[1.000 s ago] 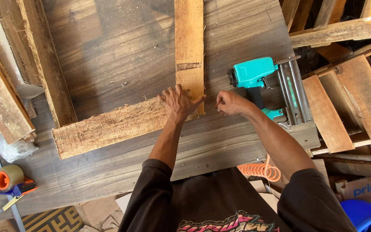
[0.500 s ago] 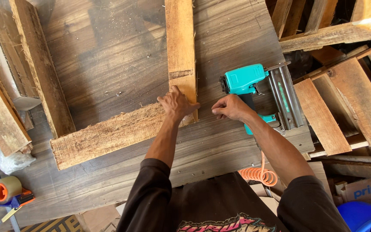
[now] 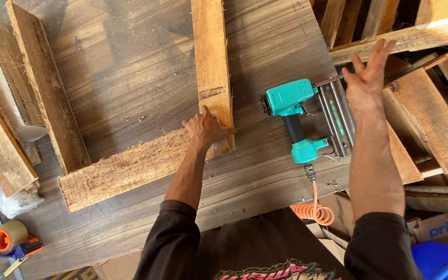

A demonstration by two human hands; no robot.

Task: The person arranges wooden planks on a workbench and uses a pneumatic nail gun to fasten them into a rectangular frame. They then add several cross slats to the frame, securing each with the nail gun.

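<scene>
Head view: your right hand (image 3: 366, 78) has lifted away from the board corner it was pressing half a second ago and now hangs in the air, fingers spread wide and empty, above the far end of the teal nail gun (image 3: 307, 116). Your left hand (image 3: 207, 128) has stayed put, palm down and fingers splayed flat, pinning the corner where the upright plank (image 3: 211, 57) meets the rough-sawn crosspiece (image 3: 125, 168); it grips nothing, only presses. That joint lies just left of the nail gun, a little apart from it, on the dark grey tabletop (image 3: 130, 67).

The nail gun rests on its side, untouched: a smooth teal plastic body, black grip and long metal magazine, with a coiled orange air hose (image 3: 313, 210) trailing off the table edge below its handle.

Both planks are pale, splintery timber with fibrous edges; the crosspiece shows coarse saw marks along its face. The tabletop is streaked wood grain dusted with sawdust. Far left of the nail gun, a third plank (image 3: 47, 88) stands on edge, and a tape dispenser (image 3: 11, 239) with an orange core sits below the table corner.
</scene>
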